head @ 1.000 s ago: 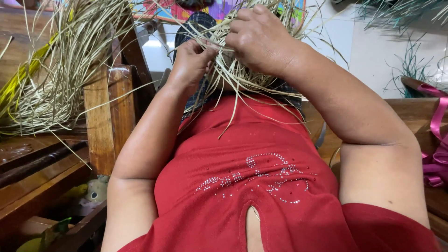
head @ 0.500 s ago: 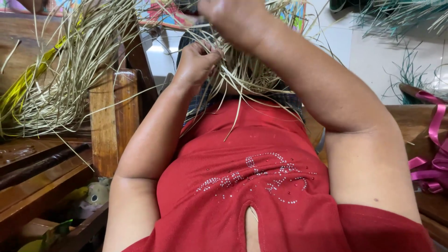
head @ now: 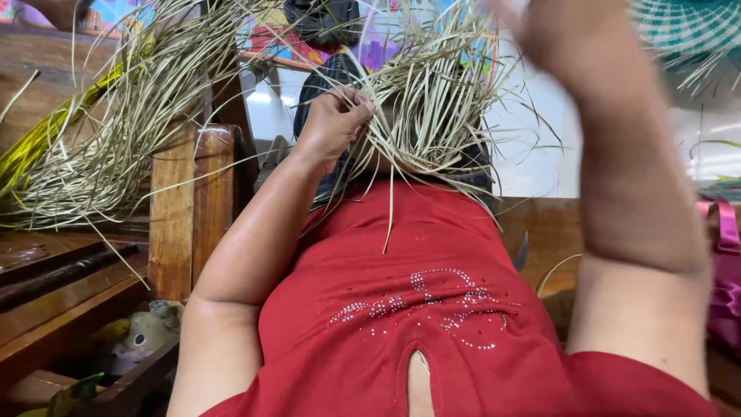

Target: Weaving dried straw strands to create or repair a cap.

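My left hand (head: 333,122) is closed around a bunch of dried pale straw strands (head: 432,108), held up in front of my red dress (head: 409,309). The strands fan out upward and hang down over my lap. My right hand (head: 544,31) is lifted to the top edge of the view and is blurred. Some strands rise toward it, but the blur hides whether its fingers hold any. My right forearm (head: 633,185) runs down the right side of the view.
A big loose heap of the same straw (head: 100,147) lies on a wooden bench at the left, with a yellow strip (head: 46,150) in it. Beside my left arm stands a wooden post (head: 193,208). A pink ribbon (head: 725,262) is at the right, a teal woven piece (head: 687,31) above it.
My right hand has risen from the bunch, where it worked next to the left hand, to the top edge of the view. The left hand has kept its hold on the strands.
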